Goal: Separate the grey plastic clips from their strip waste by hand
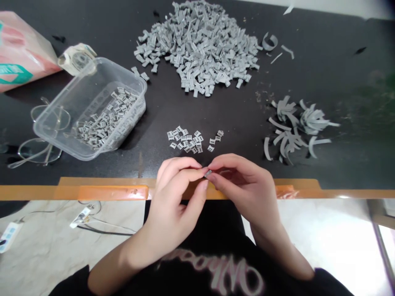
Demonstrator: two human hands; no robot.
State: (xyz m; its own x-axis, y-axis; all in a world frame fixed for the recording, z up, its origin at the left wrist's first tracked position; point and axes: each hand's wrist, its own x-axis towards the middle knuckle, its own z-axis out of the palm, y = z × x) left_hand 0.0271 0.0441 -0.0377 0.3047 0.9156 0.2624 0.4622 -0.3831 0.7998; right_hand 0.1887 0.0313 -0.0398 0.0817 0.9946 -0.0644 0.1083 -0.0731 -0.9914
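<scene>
The left hand [175,193] and right hand [243,185] are together, fingertips clamped on a tiny grey plastic piece [207,173] over the near edge of the black tabletop [339,53]; it looks light and stiff, best pinched by its edges; a small cluster of matching grey pieces [185,139] lies just farther off.

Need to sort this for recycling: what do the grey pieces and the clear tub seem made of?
The grey pieces look like matte moulded plastic: even colour, crisp matching slots, though the look alone cannot settle it. The tub looks like thin, glossy clear plastic: the pieces show through its wall.
</scene>
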